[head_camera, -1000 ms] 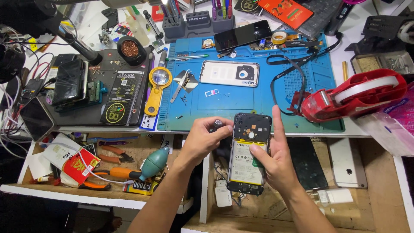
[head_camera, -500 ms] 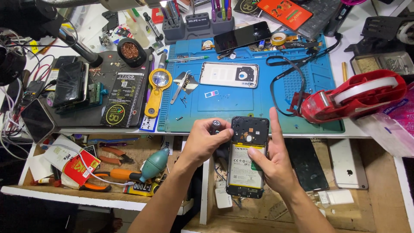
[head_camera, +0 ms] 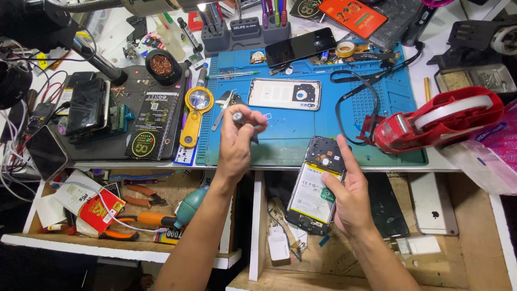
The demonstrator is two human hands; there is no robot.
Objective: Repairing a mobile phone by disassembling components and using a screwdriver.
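The left hand (head_camera: 237,141) is closed on a screwdriver (head_camera: 238,117), its tip hidden; the right hand (head_camera: 351,196) grips an opened phone (head_camera: 315,191) past the worktop (head_camera: 301,129) edge.

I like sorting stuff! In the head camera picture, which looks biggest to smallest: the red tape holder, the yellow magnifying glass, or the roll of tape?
1. Red tape holder
2. Yellow magnifying glass
3. Roll of tape, clearly the smallest.
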